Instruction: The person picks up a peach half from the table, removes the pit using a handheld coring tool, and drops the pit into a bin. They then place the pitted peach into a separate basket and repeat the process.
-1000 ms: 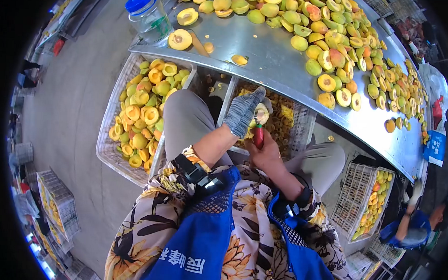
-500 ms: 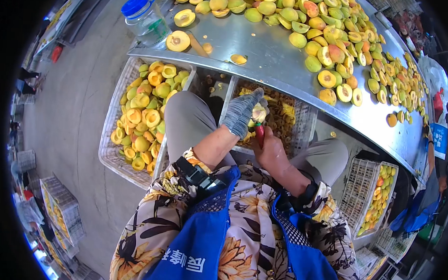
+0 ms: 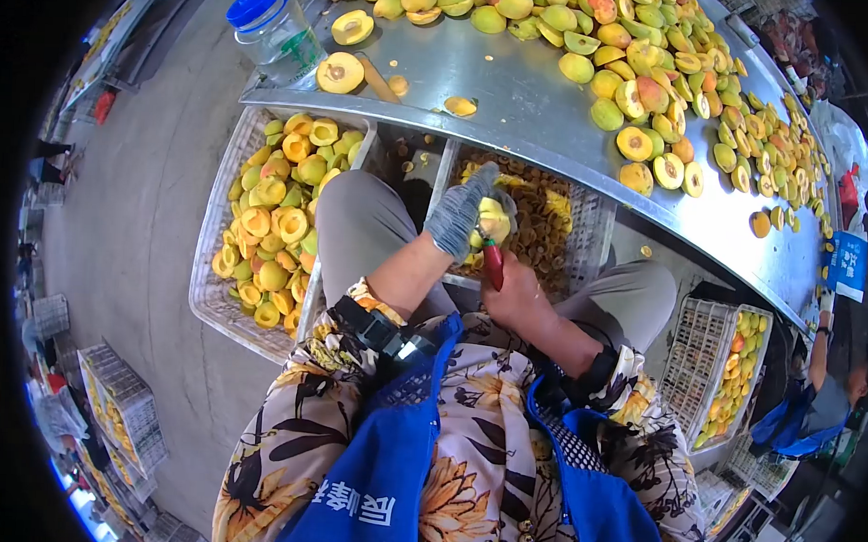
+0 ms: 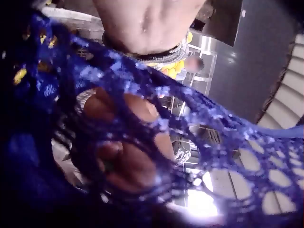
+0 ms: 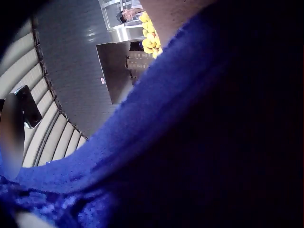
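In the head view, my left hand [image 3: 460, 215], in a grey knit glove, grips a yellow peach half [image 3: 494, 216] over the crate between my knees. My bare right hand [image 3: 521, 295] curls round the red handle [image 3: 493, 263] of a small pitting tool. Its working end meets the near side of the peach half and is hidden there. Below both hands, the pale crate [image 3: 593, 240] holds many brown pits and yellow scraps. Blue mesh and cloth block most of both wrist views, so the hands' work barely shows in them.
A metal table [image 3: 535, 107] stands in front, heaped with peach halves [image 3: 642, 68]. On its left are a water bottle [image 3: 278, 38] and a wooden-looking stick [image 3: 378, 78]. A crate [image 3: 201, 280] of hollowed halves sits left; another fruit crate [image 3: 687, 361] stands right, near another person [image 3: 816, 409].
The red handle has tilted leftward, and my right hand has turned with it. The peach half has turned in my left hand, showing more yellow. Another person at right has shifted.
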`<action>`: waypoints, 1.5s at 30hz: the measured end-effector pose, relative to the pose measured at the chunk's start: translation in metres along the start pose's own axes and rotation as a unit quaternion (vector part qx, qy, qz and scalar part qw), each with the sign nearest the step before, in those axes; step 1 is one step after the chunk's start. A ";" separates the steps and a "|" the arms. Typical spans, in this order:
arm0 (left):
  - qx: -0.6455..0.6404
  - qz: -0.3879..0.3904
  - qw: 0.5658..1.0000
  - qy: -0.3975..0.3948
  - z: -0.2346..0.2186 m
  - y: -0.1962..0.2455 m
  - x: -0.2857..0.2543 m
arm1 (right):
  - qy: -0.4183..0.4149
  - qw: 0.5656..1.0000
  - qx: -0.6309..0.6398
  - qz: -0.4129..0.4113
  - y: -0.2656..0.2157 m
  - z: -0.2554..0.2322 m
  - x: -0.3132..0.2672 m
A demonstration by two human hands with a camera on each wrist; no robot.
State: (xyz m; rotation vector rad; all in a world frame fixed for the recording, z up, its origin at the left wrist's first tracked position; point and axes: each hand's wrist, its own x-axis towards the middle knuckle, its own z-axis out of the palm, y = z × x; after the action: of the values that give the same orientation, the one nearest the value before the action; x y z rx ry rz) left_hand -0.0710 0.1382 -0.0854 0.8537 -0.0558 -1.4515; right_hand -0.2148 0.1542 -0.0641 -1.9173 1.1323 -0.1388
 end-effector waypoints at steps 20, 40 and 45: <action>0.005 -0.057 0.993 -0.101 0.006 -0.006 -0.008 | -0.287 0.808 0.486 0.170 -0.010 -0.023 -0.008; -0.042 0.078 0.995 0.045 -0.039 0.080 -0.066 | -0.196 0.847 0.495 -0.011 -0.010 -0.041 -0.011; 0.106 0.160 0.972 0.136 -0.148 0.127 -0.126 | -0.159 0.861 0.482 -0.031 0.004 -0.047 -0.017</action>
State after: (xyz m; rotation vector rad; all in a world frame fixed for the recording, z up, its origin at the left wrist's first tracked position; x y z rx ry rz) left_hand 0.0906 0.3043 -0.0661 1.1567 -0.1375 -1.0285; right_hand -0.2505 0.1364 -0.0333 -1.0128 0.5791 -0.3371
